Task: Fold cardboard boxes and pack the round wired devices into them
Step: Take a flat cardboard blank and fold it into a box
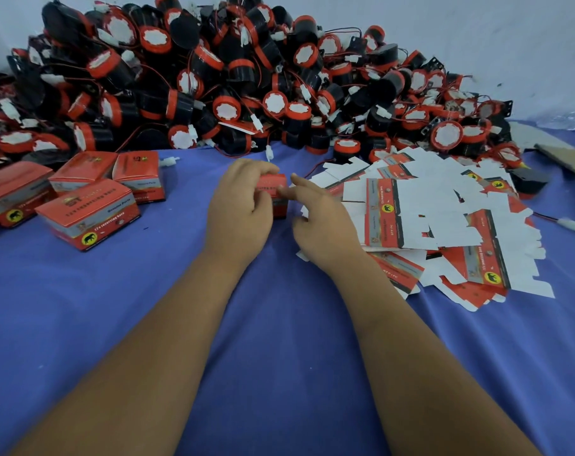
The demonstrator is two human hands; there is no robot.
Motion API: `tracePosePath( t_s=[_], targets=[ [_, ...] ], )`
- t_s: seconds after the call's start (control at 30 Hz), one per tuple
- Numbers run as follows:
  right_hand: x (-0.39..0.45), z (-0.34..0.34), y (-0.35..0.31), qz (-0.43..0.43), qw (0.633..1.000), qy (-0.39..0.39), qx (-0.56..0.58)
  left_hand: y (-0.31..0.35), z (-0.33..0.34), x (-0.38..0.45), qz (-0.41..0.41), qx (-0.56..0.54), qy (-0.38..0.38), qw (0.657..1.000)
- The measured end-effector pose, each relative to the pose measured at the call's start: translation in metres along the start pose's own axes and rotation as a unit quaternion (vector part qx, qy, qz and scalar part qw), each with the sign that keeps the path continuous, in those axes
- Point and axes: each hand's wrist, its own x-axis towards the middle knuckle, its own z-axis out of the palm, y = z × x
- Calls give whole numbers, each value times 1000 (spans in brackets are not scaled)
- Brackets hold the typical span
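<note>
Early in task. Four closed red printed cardboard boxes (88, 214) stacked left on blue worktop (279, 357). Left hand (240, 212) gripping a fifth red box (273, 192) mid-worktop; right hand (322, 222) fingers loose, touching it. Huge pile of round black-and-red wired devices (246, 77) unpacked; flat red-and-white box blanks (444, 222) unfolded.

Near the left edge of the blue-covered bench, the nearest folded box (88, 213) reads "12v reversing horn" along its red top, with "Genuine Parts" on a grey band and a yellow round sign with a black elephant at its corner. The box behind it (139, 176) shows "ST" letters. Toward the right edge, a flat unfolded box (383, 212) carries the same elephant sign; its small print is too blurred to read.
</note>
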Motion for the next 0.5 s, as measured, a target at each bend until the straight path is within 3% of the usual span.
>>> tracePosePath(
  t_s=[0.17,0.3,0.37,0.43,0.5],
  targets=[
    [0,-2,-2,-46,987,3,-156,3,11,-3,-15,-40,-161,986],
    [-1,-11,-5,-7,960,133,-246,-8,7,5,30,166,-169,971],
    [-1,-16,-5,83,926,192,-314,-16,3,9,-29,296,-159,941],
    [-2,-18,-4,171,912,152,-340,-22,-7,13,-144,384,-134,902],
    [-2,-18,1,189,926,95,-312,-25,-17,16,-204,422,-113,876]
  ],
)
